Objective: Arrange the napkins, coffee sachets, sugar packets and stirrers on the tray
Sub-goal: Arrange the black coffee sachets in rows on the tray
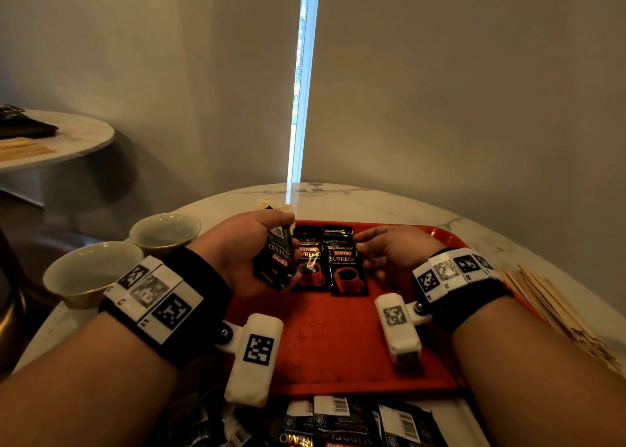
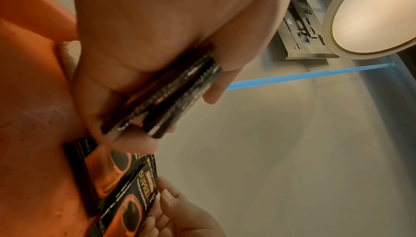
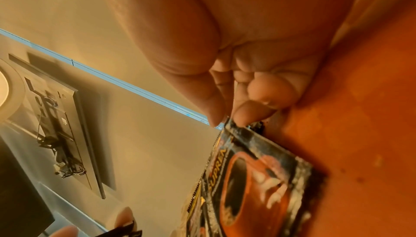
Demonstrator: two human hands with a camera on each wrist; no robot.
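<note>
The left hand (image 1: 245, 246) grips a bundle of coffee sachets (image 1: 273, 262) above the red tray's (image 1: 338, 345) far-left part. The right hand (image 1: 386, 253) pinches the edge of a sachet (image 1: 347, 270) lying on the tray, beside another sachet (image 1: 310, 267).

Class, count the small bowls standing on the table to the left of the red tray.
2. One bowl stands beside the tray's far left corner; the other bowl sits nearer, left of the left wrist. More may be hidden.

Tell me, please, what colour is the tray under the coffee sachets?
The tray is red-orange, clearest in the head view.
</note>
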